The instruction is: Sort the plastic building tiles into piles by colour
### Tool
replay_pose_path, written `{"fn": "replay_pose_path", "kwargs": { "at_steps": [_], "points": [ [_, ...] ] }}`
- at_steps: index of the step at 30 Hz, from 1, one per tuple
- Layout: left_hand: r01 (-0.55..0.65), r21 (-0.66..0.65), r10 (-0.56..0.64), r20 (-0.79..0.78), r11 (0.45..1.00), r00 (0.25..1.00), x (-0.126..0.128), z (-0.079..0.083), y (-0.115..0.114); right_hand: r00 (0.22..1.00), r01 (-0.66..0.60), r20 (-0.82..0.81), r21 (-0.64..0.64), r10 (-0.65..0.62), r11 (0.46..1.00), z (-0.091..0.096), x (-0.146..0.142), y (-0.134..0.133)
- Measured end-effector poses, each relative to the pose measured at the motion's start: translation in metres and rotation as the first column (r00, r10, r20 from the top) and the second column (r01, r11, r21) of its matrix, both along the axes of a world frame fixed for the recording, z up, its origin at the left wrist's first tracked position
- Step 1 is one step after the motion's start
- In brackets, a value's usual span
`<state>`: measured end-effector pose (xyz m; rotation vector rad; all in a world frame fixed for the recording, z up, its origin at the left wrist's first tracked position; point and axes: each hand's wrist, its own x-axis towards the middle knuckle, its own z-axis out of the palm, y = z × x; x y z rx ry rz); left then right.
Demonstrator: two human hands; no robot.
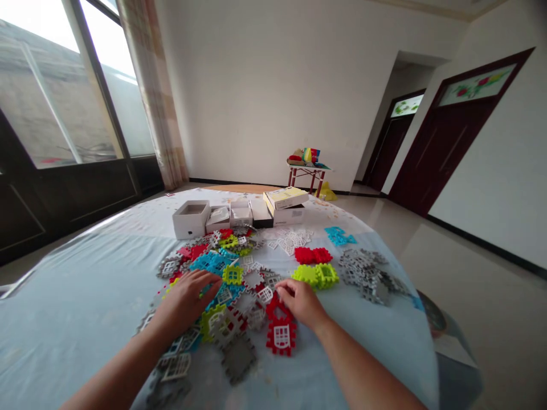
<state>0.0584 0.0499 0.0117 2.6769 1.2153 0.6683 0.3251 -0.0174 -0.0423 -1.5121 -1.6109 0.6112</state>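
My left hand [188,299] rests palm down, fingers apart, on a mixed heap of plastic building tiles; beneath it are blue tiles [216,262]. A yellow-green window tile [232,275] lies just beyond its fingertips. My right hand [301,300] has its thumb and fingers pinched together at the heap's right side; whatever is between them I cannot make out. Close by its fingertips are a small white window piece [265,294] and a red tile with an opening [278,310]. Nearer me lies a red tile with a white window [282,337], beside a grey tile [238,357].
Separate groups to the right are red tiles [313,255], yellow-green tiles [315,276], grey tiles [367,273], blue pieces [339,235] and white window pieces [293,240]. White boxes [191,222] stand in a row behind, with a yellow-topped box [286,197]. A cloth [85,307] covers the round table.
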Motion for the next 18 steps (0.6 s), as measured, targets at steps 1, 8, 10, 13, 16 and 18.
{"fn": "replay_pose_path", "kwargs": {
  "at_steps": [1, 8, 10, 13, 16, 18],
  "points": [
    [-0.012, -0.004, 0.013, 0.001, 1.0, 1.0, 0.002, 0.0, 0.001, 1.0, -0.015, 0.001, 0.009, 0.015, 1.0, 0.001, -0.002, -0.001],
    [-0.156, -0.012, 0.157, 0.016, 0.988, 0.988, 0.036, 0.004, 0.029, 0.998, -0.069, 0.013, 0.0, 0.069, 0.998, 0.002, -0.01, -0.005],
    [-0.171, -0.056, 0.172, 0.009, 0.984, 0.985, 0.045, 0.005, 0.04, 0.997, -0.07, 0.015, -0.016, 0.07, 0.997, 0.003, -0.01, -0.006],
    [-0.175, -0.12, 0.179, 0.024, 0.977, 0.984, 0.053, 0.007, 0.054, 0.997, -0.075, 0.016, -0.02, 0.075, 0.997, 0.005, -0.009, -0.006],
    [-0.16, -0.211, 0.183, 0.093, 0.964, 0.979, 0.057, 0.015, 0.066, 0.996, -0.087, 0.016, -0.019, 0.087, 0.996, 0.007, -0.009, -0.007],
    [-0.142, -0.29, 0.195, 0.161, 0.946, 0.968, 0.061, 0.023, 0.073, 0.995, -0.095, 0.018, -0.015, 0.095, 0.995, 0.007, -0.01, -0.006]
  ]
}}
